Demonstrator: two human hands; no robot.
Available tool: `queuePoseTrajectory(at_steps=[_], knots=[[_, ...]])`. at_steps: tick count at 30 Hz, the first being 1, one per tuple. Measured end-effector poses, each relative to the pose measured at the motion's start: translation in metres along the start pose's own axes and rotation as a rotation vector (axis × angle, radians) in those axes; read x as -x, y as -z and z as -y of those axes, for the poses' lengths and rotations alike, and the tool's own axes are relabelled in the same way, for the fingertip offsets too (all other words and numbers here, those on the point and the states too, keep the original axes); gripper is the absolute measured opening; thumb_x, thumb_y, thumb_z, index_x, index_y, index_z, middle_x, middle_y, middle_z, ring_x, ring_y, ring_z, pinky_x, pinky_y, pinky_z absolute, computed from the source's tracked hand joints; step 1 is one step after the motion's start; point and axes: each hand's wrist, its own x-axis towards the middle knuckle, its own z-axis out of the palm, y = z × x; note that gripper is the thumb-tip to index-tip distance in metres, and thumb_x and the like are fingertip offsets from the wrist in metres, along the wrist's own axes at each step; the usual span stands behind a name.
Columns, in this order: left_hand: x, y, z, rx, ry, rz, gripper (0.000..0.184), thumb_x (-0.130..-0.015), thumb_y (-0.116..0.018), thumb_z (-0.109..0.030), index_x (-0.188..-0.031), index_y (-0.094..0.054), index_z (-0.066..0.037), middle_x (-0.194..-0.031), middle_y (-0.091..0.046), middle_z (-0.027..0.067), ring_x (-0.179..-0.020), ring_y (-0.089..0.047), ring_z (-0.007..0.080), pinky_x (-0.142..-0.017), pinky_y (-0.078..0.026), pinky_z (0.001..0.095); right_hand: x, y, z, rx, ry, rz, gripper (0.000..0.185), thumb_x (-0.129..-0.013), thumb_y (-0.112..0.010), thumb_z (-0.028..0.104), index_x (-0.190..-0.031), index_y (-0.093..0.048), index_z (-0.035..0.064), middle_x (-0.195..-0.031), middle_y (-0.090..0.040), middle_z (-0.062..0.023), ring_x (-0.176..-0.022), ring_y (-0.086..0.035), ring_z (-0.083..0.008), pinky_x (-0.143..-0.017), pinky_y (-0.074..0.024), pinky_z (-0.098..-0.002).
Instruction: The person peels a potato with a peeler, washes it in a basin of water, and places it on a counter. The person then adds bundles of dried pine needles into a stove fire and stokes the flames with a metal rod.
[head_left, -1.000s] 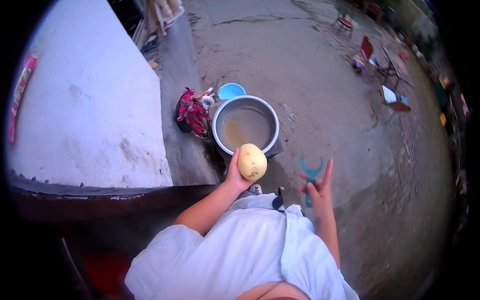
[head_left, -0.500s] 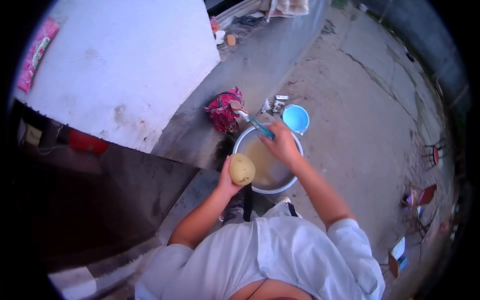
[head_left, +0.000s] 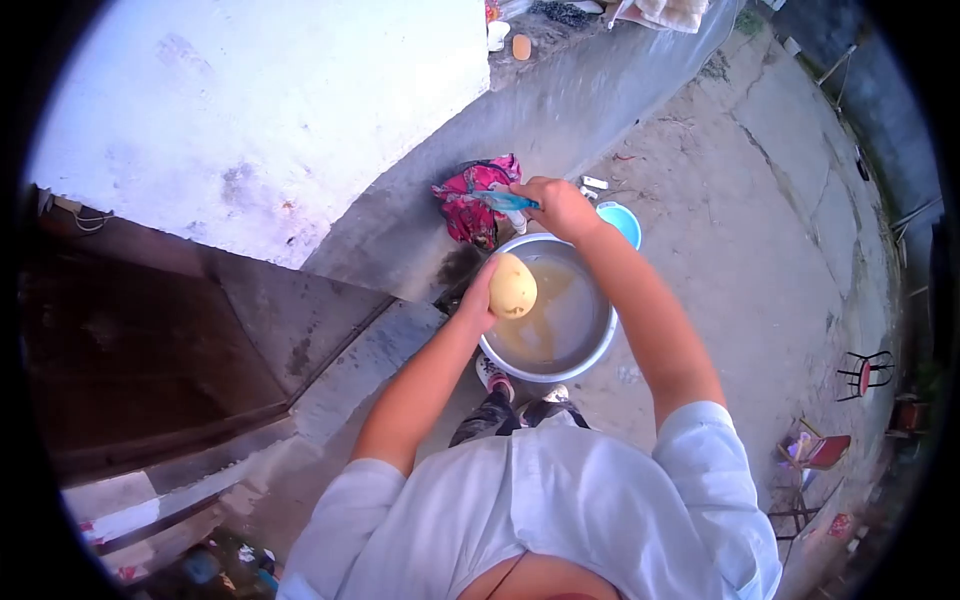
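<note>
A pale yellow, peeled-looking round potato rests in my left hand, whose fingers wrap its left side. It is held over the left part of a wide metal basin with cloudy yellowish water in the bottom. My right hand is closed on the handle of a blue peeler, above the basin's far edge. The peeler points left, over a pink and red patterned cloth bag. The peeler and the potato are apart.
Behind the basin stands a small light-blue bowl, partly covered by my right forearm. A white wall fills the upper left. At the right are a stool and a folding chair. My shoes are just below the basin.
My right hand has swung from the right side across to the far side of the basin with the peeler. The view has turned, and the potato has stayed in my left hand.
</note>
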Motion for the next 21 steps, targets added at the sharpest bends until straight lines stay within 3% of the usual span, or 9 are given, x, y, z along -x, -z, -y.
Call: queuePoseTrajectory(at_steps=[3, 13, 16, 18, 19, 20, 21], knots=[[-0.036, -0.001, -0.004, -0.024, -0.027, 0.023, 0.039, -0.086, -0.049, -0.039, -0.113, -0.050, -0.010, -0.108, -0.058, 0.0084, -0.098, -0.058, 0.0236, -0.084, -0.046, 0.0434, -0.004, 0.008, -0.001, 0.000, 0.030, 0.074, 0.039, -0.069, -0.062, 0.007, -0.107, -0.059, 0.0081, -0.089, -0.059, -0.0132, -0.081, -0.057, -0.0313, -0.074, -0.0458, -0.0374], [-0.066, -0.018, -0.013, -0.045, 0.003, 0.069, 0.040, -0.087, -0.049, -0.038, -0.116, -0.050, -0.010, -0.111, -0.057, 0.0077, -0.100, -0.057, 0.0232, -0.086, -0.045, 0.0431, -0.013, 0.018, -0.014, -0.092, 0.080, 0.200, 0.039, -0.069, -0.062, 0.006, -0.108, -0.058, 0.0085, -0.093, -0.059, -0.0122, -0.086, -0.057, -0.0304, -0.074, -0.0459, -0.0376], [-0.075, -0.008, -0.005, 0.012, -0.002, 0.020, 0.042, -0.086, -0.049, -0.040, -0.116, -0.050, -0.010, -0.110, -0.058, 0.0070, -0.100, -0.057, 0.0227, -0.087, -0.045, 0.0427, 0.007, 0.007, -0.022, -0.165, 0.046, 0.152, 0.048, -0.073, -0.059, 0.006, -0.120, -0.049, 0.0110, -0.102, -0.056, -0.0146, -0.090, -0.056, -0.0327, -0.078, -0.0451, -0.0367], [-0.093, 0.006, 0.008, 0.030, -0.089, 0.037, 0.043, -0.086, -0.048, -0.042, -0.115, -0.051, -0.010, -0.109, -0.058, 0.0067, -0.099, -0.058, 0.0228, -0.086, -0.045, 0.0424, 0.038, -0.012, -0.032, -0.212, -0.207, -0.002, 0.048, -0.081, -0.056, 0.015, -0.126, -0.040, 0.0101, -0.110, -0.053, -0.0175, -0.095, -0.055, -0.0335, -0.081, -0.0437, -0.0360], [-0.090, 0.002, 0.009, 0.037, -0.095, 0.033, 0.043, -0.086, -0.048, -0.042, -0.115, -0.051, -0.010, -0.109, -0.058, 0.0067, -0.099, -0.058, 0.0228, -0.086, -0.045, 0.0424, 0.052, -0.024, -0.040, -0.268, -0.207, -0.069, 0.051, -0.084, -0.053, 0.029, -0.129, -0.034, 0.0154, -0.101, -0.057, -0.0199, -0.091, -0.056, -0.0363, -0.079, -0.0445, -0.0400], [-0.080, -0.001, 0.010, 0.076, -0.052, -0.030, 0.044, -0.086, -0.047, -0.043, -0.114, -0.052, -0.011, -0.109, -0.058, 0.0068, -0.099, -0.058, 0.0229, -0.086, -0.045, 0.0421, 0.064, -0.033, -0.042, -0.270, -0.203, -0.058, 0.051, -0.084, -0.053, 0.029, -0.129, -0.034, 0.0154, -0.101, -0.057, -0.0199, -0.091, -0.056, -0.0363, -0.079, -0.0445, -0.0400], [-0.072, -0.002, 0.015, 0.114, -0.009, -0.097, 0.044, -0.086, -0.047, -0.045, -0.114, -0.052, -0.011, -0.108, -0.059, 0.0069, -0.098, -0.058, 0.0229, -0.085, -0.045, 0.0419, 0.077, -0.042, -0.042, -0.317, -0.391, 0.054, 0.048, -0.084, -0.052, 0.027, -0.128, -0.036, 0.0153, -0.098, -0.059, -0.0197, -0.090, -0.057, -0.0357, -0.078, -0.0447, -0.0400]])
